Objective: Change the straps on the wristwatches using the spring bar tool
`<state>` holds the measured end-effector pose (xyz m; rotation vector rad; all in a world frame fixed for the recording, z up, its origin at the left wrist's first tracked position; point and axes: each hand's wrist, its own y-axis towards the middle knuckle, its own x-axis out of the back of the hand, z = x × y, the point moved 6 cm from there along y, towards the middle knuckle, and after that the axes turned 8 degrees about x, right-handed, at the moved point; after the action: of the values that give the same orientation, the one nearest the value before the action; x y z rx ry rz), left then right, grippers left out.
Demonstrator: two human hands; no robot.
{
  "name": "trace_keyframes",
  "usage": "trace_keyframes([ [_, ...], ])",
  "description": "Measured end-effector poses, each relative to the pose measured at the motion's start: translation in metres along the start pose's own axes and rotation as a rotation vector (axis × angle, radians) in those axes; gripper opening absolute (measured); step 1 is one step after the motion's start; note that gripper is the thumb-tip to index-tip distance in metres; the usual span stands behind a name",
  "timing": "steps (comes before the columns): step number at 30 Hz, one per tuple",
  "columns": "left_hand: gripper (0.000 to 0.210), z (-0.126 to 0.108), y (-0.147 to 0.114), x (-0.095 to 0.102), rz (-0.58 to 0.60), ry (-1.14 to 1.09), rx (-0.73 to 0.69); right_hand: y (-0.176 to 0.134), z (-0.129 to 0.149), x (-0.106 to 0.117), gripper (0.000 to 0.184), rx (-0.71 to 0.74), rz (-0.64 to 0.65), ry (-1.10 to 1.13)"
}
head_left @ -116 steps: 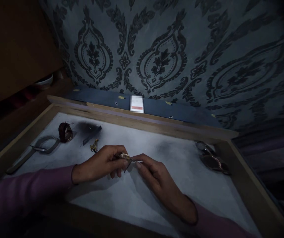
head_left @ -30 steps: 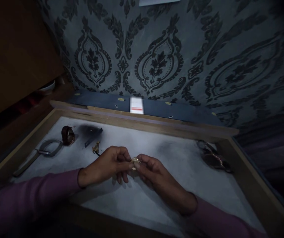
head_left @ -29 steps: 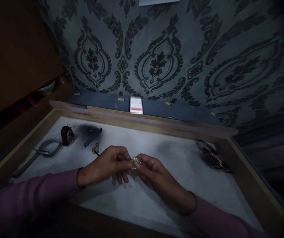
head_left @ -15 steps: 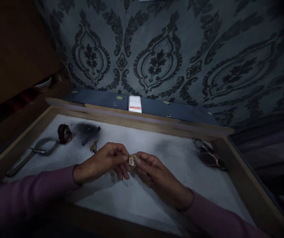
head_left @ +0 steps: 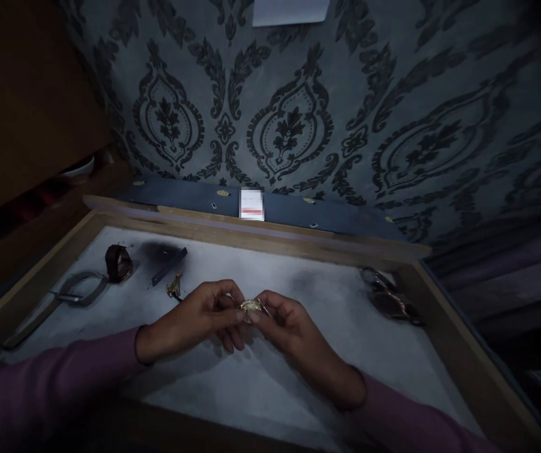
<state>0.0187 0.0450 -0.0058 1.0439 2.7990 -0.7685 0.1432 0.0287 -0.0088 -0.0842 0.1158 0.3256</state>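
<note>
Over the middle of a shallow wooden drawer (head_left: 360, 248) with a pale lining, I hold a small gold-coloured piece of jewellery (head_left: 250, 306) with a pale face. Its exact kind is hard to make out in the dim light. My left hand (head_left: 204, 313) pinches its left side between thumb and fingers. From the right, my right hand (head_left: 299, 330) grips it too, with the thumb lying on its front. Behind my left hand, a gold trinket (head_left: 173, 286) with a dark part rests on the lining.
On the drawer's left lie a coiled grey belt (head_left: 84, 288), a brown leather strap loop (head_left: 118, 263) and a dark flat strip (head_left: 169, 267). Dark glasses (head_left: 390, 299) lie at the right. A small white card (head_left: 251, 204) stands on the blue back ledge (head_left: 284, 204), before a patterned wall.
The gold piece has turned in my fingers, from nearly upright to lying wider across, and my right thumb has shifted over its front. My view has tilted slightly upward.
</note>
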Motion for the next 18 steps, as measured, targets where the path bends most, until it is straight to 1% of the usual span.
trace_keyframes([
  [4,0.043,0.002,0.000,-0.002,0.001,0.058,0.007,0.001,-0.001,0.000,0.035,0.011,-0.004,-0.004],
  [7,0.045,0.004,-0.001,-0.004,0.023,0.076,0.007,0.002,-0.002,-0.001,0.033,0.010,0.011,0.053],
  [11,0.045,0.009,0.000,-0.004,0.060,0.044,-0.005,0.002,-0.007,-0.002,0.033,-0.029,-0.001,0.116],
  [15,0.045,0.015,0.003,-0.005,0.052,0.003,-0.025,0.000,-0.010,-0.004,0.035,-0.032,0.011,0.134],
  [18,0.042,0.009,0.002,-0.003,0.051,0.031,-0.020,-0.001,-0.013,-0.005,0.037,-0.081,0.016,0.147],
])
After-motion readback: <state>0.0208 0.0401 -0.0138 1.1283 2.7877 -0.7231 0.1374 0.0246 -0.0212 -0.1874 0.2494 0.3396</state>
